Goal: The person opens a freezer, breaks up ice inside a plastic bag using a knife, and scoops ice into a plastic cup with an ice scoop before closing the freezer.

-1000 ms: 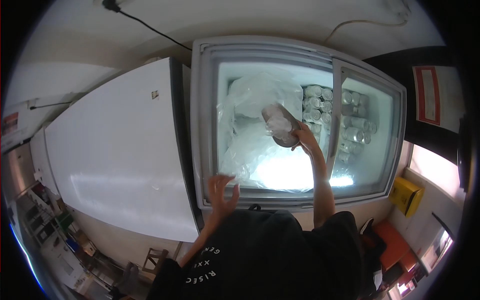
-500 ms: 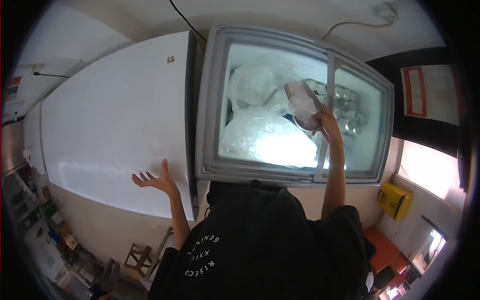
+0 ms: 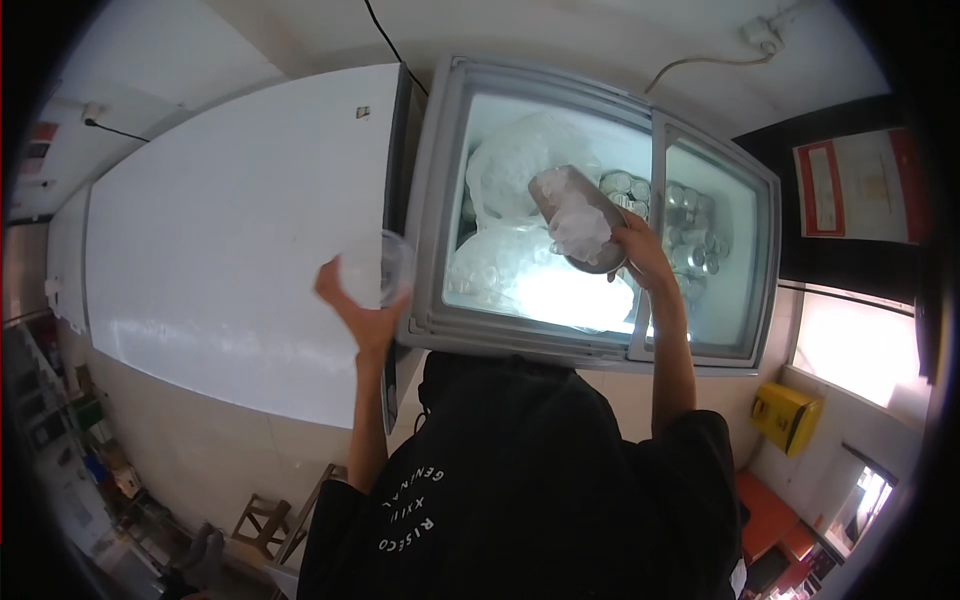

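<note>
My left hand [image 3: 362, 312] is wrapped round a clear plastic cup [image 3: 398, 262] beside the freezer's left rim, over the edge of the white surface. The cup looks see-through, its mouth tilted toward the freezer. Over the open half of the chest freezer [image 3: 425, 215], my right hand [image 3: 640, 248] grips a metal ice scoop [image 3: 543, 190]. Clumps of ice [image 3: 580, 228] lie in the scoop. Below it sit clear plastic bags of ice [image 3: 510, 170], with a bright glare on the nearer one.
Several cans [image 3: 625, 185] stand in the freezer, more of them under the sliding glass lid [image 3: 735, 200] on the right. A broad white surface [image 3: 240, 220] adjoins on the left. A yellow box [image 3: 787, 418] is at lower right, a wooden stool [image 3: 262, 522] at lower left.
My left hand was spread over the white surface; it has moved up and right and now holds the cup. The loaded scoop has shifted slightly left.
</note>
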The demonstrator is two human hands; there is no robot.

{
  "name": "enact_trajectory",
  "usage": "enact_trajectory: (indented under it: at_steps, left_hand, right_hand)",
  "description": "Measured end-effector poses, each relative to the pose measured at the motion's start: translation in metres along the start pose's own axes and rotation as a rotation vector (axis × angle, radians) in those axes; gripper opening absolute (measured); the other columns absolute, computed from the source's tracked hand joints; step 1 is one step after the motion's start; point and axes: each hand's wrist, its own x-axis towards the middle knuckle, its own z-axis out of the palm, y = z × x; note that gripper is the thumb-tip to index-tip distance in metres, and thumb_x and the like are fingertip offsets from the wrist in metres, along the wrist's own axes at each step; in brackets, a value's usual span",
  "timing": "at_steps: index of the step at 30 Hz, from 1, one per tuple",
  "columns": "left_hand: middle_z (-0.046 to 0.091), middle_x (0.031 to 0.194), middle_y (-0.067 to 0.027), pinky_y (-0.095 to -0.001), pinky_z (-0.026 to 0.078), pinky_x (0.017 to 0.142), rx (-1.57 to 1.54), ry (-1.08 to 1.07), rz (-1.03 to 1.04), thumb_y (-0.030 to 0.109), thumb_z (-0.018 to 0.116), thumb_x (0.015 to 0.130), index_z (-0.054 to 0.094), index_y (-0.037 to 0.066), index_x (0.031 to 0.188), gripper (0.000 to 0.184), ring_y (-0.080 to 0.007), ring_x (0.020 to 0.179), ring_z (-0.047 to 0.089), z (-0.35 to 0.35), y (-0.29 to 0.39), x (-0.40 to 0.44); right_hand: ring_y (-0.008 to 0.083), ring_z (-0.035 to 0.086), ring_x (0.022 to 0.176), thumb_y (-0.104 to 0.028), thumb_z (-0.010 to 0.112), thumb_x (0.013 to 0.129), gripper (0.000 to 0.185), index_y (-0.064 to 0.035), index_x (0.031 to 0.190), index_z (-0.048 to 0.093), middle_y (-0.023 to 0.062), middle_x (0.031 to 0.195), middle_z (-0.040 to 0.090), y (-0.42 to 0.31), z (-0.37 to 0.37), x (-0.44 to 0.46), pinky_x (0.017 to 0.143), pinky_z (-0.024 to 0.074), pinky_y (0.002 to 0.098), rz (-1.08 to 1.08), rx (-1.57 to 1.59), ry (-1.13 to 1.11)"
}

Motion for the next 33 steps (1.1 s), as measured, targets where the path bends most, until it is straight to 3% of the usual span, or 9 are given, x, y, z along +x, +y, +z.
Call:
enact_trajectory:
  at_steps: [1, 5, 8, 10, 14, 21, 24, 33]
  left_hand:
    - [0.032, 0.125, -0.0167, -0.0446, 0.032, 0.097, -0.049, -0.049, 0.087, 0.018, 0.08, 0.054, 0.034, -0.002, 0.124, 0.086, -0.0315, 0.115, 0.036, 0.01, 0.02, 0.002]
    - [0.045, 0.122, -0.0161, -0.0413, 0.029, 0.098, -0.302, -0.31, 0.085, 0.015, 0.077, 0.057, 0.036, 0.0, 0.122, 0.079, -0.0329, 0.112, 0.041, 0.059, 0.078, -0.004]
    - [0.047, 0.119, -0.0142, -0.0444, 0.028, 0.098, -0.325, -0.346, 0.045, 0.013, 0.075, 0.058, 0.036, 0.001, 0.12, 0.074, -0.0328, 0.112, 0.041, 0.089, 0.103, -0.011]
    - [0.047, 0.119, -0.014, -0.0465, 0.027, 0.098, -0.257, -0.272, 0.163, 0.011, 0.074, 0.059, 0.035, 0.002, 0.119, 0.072, -0.0322, 0.112, 0.041, 0.105, 0.112, -0.005]
    - [0.046, 0.118, -0.0132, -0.0496, 0.027, 0.097, -0.226, -0.264, 0.253, 0.009, 0.072, 0.06, 0.034, 0.004, 0.119, 0.07, -0.0322, 0.111, 0.042, 0.129, 0.117, 0.026]
    - [0.044, 0.12, -0.0096, -0.0494, 0.024, 0.103, -0.265, -0.574, 0.49, 0.013, 0.076, 0.059, 0.034, 0.007, 0.121, 0.075, -0.028, 0.116, 0.04, 0.174, 0.119, 0.074]
    - [0.044, 0.12, -0.0097, -0.0487, 0.024, 0.103, -0.139, -0.632, 0.495, 0.014, 0.077, 0.058, 0.036, 0.008, 0.121, 0.075, -0.027, 0.117, 0.039, 0.193, 0.117, 0.078]
    - [0.045, 0.12, -0.0099, -0.0476, 0.023, 0.105, -0.084, -0.708, 0.418, 0.016, 0.078, 0.057, 0.038, 0.008, 0.123, 0.077, -0.0268, 0.118, 0.04, 0.215, 0.1, 0.084]
  right_hand:
    - [0.0216, 0.059, 0.055, -0.004, 0.041, 0.074, 0.049, 0.0061, 0.122, 0.04, 0.0164, 0.087, 0.055, -0.002, 0.002, -0.002, 0.033, 0.0506, 0.0287, 0.0, -0.003, 0.002]
    - [0.0232, 0.06, 0.06, -0.005, 0.04, 0.073, 0.05, 0.0062, 0.122, 0.041, 0.017, 0.092, 0.053, -0.019, 0.012, -0.012, 0.034, 0.0512, 0.029, -0.021, -0.046, 0.017]
    - [0.0245, 0.06, 0.06, -0.006, 0.039, 0.073, 0.051, 0.006, 0.123, 0.04, 0.0174, 0.094, 0.053, -0.025, 0.01, -0.019, 0.034, 0.0513, 0.0295, -0.059, -0.088, 0.047]
    - [0.0252, 0.06, 0.06, -0.007, 0.039, 0.073, 0.052, 0.0058, 0.124, 0.04, 0.0177, 0.096, 0.053, -0.026, 0.004, -0.021, 0.035, 0.0514, 0.0298, -0.051, -0.116, 0.051]
    - [0.025, 0.06, 0.06, -0.008, 0.04, 0.073, 0.054, 0.0053, 0.125, 0.039, 0.0181, 0.096, 0.053, -0.028, -0.023, -0.015, 0.035, 0.0512, 0.0299, 0.046, -0.181, 0.008]
    - [0.0228, 0.061, 0.055, -0.011, 0.04, 0.075, 0.05, 0.0056, 0.122, 0.043, 0.0174, 0.09, 0.057, -0.062, -0.054, 0.035, 0.035, 0.0513, 0.0286, 0.2, -0.502, -0.137]
    - [0.0233, 0.061, 0.055, -0.013, 0.04, 0.076, 0.047, 0.0045, 0.12, 0.044, 0.0177, 0.093, 0.057, -0.081, -0.059, 0.056, 0.036, 0.0518, 0.0276, 0.316, -0.648, -0.132]
    - [0.0229, 0.062, 0.056, -0.013, 0.043, 0.077, 0.05, 0.0031, 0.125, 0.042, 0.0189, 0.099, 0.057, -0.054, -0.089, 0.083, 0.034, 0.0508, 0.0268, 0.253, -0.62, -0.158]
